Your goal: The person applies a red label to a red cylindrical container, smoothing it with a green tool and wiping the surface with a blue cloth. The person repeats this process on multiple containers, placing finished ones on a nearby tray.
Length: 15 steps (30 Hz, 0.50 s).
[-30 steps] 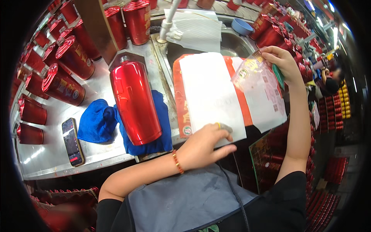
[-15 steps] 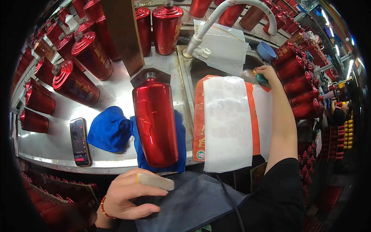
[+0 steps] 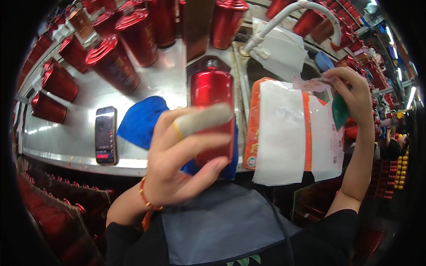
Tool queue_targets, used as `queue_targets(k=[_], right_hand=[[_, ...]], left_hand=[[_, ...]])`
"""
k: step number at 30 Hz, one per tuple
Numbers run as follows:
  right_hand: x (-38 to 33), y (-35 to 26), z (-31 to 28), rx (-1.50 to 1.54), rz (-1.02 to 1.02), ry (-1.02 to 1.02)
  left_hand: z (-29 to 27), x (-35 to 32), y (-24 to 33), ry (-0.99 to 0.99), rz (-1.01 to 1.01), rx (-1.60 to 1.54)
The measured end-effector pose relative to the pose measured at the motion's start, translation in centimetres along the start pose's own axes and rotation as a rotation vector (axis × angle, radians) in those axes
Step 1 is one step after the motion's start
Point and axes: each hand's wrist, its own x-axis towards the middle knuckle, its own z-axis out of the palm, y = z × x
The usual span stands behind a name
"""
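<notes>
Left hand over the bottle, right hand pinching a film

Nearest is the grey apron (image 3: 226,224), and just beyond it the left hand (image 3: 171,162), a bracelet (image 3: 144,195) at its wrist and a pale sleeve (image 3: 204,119) on one finger. Its fingers and thumb are spread wide and grip nothing. They cross in front of the red bottle (image 3: 212,86); whether they touch it I cannot tell.

The bottle lies beyond the left hand and well to the left of the right hand, neck pointing away from the person, lower end on a blue cloth (image 3: 190,167). A second blue cloth (image 3: 142,122) and a phone (image 3: 106,137) lie left of it on the counter (image 3: 80,128).

To the bottle's right, a white sheet (image 3: 282,133) lies over an orange sheet (image 3: 252,128). Past them, the right hand (image 3: 353,91) pinches a clear printed film (image 3: 313,84) narrowly between thumb and fingers, with a green piece (image 3: 341,113) under its palm.

Farther off are the tap (image 3: 288,17), a blue bowl (image 3: 324,61) and more red bottles (image 3: 113,64).
</notes>
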Motion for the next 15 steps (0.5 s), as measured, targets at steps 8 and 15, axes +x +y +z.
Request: queue_targets(k=[8,15], right_hand=[[-2.3,-10.8,2.8,0.039,-0.493,-0.085],[-3.3,-15.2,3.6,0.164,-0.513,-0.093]], left_hand=[[1.7,-2.2,-1.7,0.018,-0.099,0.165],[5.3,-5.4,-4.8,0.011,-0.224,0.095]])
